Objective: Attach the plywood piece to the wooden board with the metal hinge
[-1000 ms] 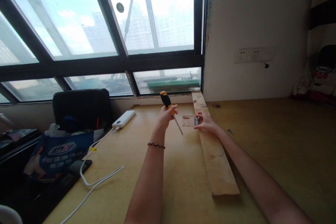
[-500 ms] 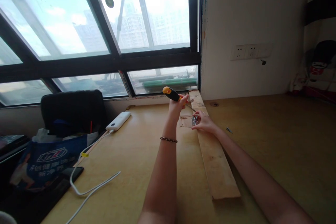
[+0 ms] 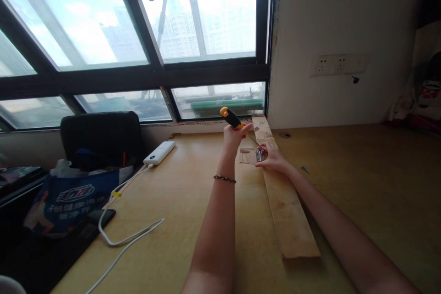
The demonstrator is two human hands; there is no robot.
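My left hand is closed round the handle of a yellow-and-black screwdriver. Its shaft slants down to the right, and the tip ends by a small silver metal hinge. With thumb and fingers, my right hand grips the hinge at the edge of a long wooden board. Beneath the hinge, a short piece of wood sticks out to the left of the board. Whether the screwdriver tip sits in a screw is hidden by my right fingers.
Several screws lie on the table right of the board. A white power bank with a white cable rests on the left. Beyond stand a black chair and a blue bag. The window and wall border the far edge.
The whole view has shifted slightly, so everything appears a little further right and higher. Both hands keep their grip on the screwdriver and the hinge.
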